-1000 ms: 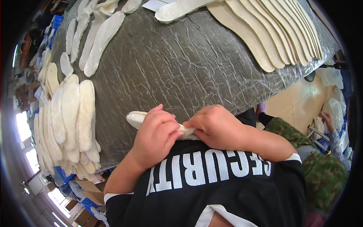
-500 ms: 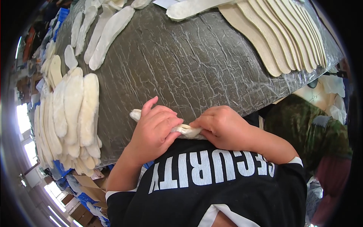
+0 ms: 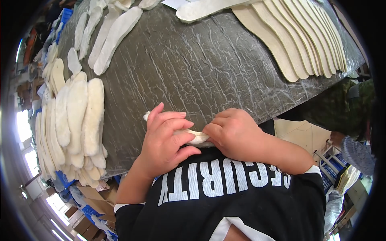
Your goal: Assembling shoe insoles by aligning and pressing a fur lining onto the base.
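Note:
A fluffy white insole-shaped piece (image 3: 196, 137) lies at the near edge of the grey, crinkled plastic-covered table (image 3: 193, 68). My left hand (image 3: 165, 138) lies over its left part with the fingers pressing down on it. My right hand (image 3: 235, 132) grips its right end, fingers curled around it. Most of the piece is hidden under both hands; only its left tip and a short middle stretch show.
A stack of white fleecy insoles (image 3: 76, 120) lies at the left of the table. More white insoles (image 3: 114, 36) lie at the far left. A fanned row of beige flat insoles (image 3: 299, 38) sits at the far right. Cardboard boxes (image 3: 94, 197) stand below the table edge.
Both hands have stayed on the white piece at the table edge. My left fingers have spread and shifted a little over it; the view has tilted slightly.

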Demonstrator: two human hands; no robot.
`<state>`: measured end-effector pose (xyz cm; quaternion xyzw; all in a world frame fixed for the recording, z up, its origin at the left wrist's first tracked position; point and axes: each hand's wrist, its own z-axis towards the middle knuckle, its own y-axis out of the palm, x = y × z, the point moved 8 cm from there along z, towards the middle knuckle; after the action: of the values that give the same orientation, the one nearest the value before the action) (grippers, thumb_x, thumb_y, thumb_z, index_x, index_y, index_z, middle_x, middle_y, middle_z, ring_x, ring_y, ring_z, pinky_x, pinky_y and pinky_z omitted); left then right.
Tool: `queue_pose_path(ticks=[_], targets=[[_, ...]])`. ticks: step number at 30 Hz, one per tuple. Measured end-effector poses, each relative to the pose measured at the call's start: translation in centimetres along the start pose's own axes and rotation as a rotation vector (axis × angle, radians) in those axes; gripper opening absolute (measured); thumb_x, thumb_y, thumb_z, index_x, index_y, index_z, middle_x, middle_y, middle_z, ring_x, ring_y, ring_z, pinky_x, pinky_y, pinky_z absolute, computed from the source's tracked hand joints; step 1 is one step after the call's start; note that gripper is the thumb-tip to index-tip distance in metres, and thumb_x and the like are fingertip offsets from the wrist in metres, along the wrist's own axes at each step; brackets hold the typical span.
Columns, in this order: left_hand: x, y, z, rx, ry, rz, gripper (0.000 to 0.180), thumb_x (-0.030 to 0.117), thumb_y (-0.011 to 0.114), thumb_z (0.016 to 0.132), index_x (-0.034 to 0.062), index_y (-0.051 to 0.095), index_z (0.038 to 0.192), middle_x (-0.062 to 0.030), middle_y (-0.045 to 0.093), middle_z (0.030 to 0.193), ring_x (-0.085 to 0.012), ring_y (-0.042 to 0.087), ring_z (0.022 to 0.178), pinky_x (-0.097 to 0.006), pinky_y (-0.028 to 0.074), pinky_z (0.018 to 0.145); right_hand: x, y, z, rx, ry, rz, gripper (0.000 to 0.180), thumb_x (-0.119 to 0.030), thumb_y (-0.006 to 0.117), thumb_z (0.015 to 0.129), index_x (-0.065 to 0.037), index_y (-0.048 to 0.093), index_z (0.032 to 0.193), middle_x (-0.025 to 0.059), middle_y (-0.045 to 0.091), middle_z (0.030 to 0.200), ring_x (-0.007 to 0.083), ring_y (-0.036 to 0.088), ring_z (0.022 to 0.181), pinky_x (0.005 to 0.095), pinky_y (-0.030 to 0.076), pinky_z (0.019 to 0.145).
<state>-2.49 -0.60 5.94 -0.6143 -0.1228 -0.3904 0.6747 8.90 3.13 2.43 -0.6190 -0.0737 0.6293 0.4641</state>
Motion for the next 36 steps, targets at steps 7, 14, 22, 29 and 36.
queue_pose_path(ticks=[7, 14, 22, 29, 36], targets=[[0.8, 0.4, -1.5, 0.039, 0.182, 0.256, 0.015, 0.014, 0.072, 0.069, 0.012, 0.066, 0.083, -0.0014, 0.063, 0.091, -0.0231, 0.061, 0.095, -0.058, 0.033, 0.102, -0.1, -0.1, 0.1, 0.007, -0.017, 0.014, 0.014, -0.014, 0.067, 0.069, -0.005, 0.056, 0.069, 0.0084, 0.061, 0.067, 0.0271, 0.063, 0.068, 0.0392, 0.05, 0.064], [1.2, 1.0, -2.4, 0.138, 0.286, 0.345, 0.018, 0.007, 0.073, 0.068, 0.0114, 0.063, 0.082, -0.0004, 0.06, 0.089, -0.0227, 0.061, 0.09, -0.052, 0.036, 0.096, -0.1, -0.3, 0.5, -0.037, 0.02, 0.021, 0.026, -0.026, 0.074, 0.073, -0.006, 0.058, 0.071, 0.0082, 0.061, 0.068, 0.0284, 0.064, 0.07, 0.0404, 0.049, 0.065], [1.6, 0.9, -2.3, 0.205, 0.376, 0.368, 0.013, 0.012, 0.063, 0.073, 0.0081, 0.066, 0.085, -0.0018, 0.065, 0.091, -0.0201, 0.064, 0.093, -0.049, 0.033, 0.098, 2.4, 0.1, 1.3, -0.264, 0.172, 0.307, 0.026, -0.028, 0.067, 0.085, -0.003, 0.065, 0.088, 0.0159, 0.061, 0.068, 0.036, 0.061, 0.066, 0.044, 0.047, 0.06], [1.8, 1.4, -1.0, 0.188, 0.441, 0.337, 0.011, 0.01, 0.063, 0.073, 0.0051, 0.063, 0.083, -0.0049, 0.065, 0.088, -0.0215, 0.063, 0.087, -0.043, 0.039, 0.094, 3.2, 0.3, 2.4, -0.36, 0.209, 0.454, 0.015, -0.013, 0.057, 0.085, -0.001, 0.063, 0.078, 0.0173, 0.058, 0.065, 0.0324, 0.055, 0.057, 0.0393, 0.043, 0.056], [1.9, 1.8, -1.2, 0.203, 0.474, 0.344, 0.018, 0.005, 0.069, 0.073, 0.0088, 0.055, 0.084, -0.0041, 0.06, 0.081, -0.0227, 0.063, 0.078, -0.04, 0.043, 0.085, 4.0, 2.7, 0.1, -0.412, 0.502, 0.761, 0.021, -0.014, 0.056, 0.087, 0.002, 0.059, 0.074, 0.0189, 0.056, 0.065, 0.0274, 0.052, 0.058, 0.0379, 0.044, 0.061]])
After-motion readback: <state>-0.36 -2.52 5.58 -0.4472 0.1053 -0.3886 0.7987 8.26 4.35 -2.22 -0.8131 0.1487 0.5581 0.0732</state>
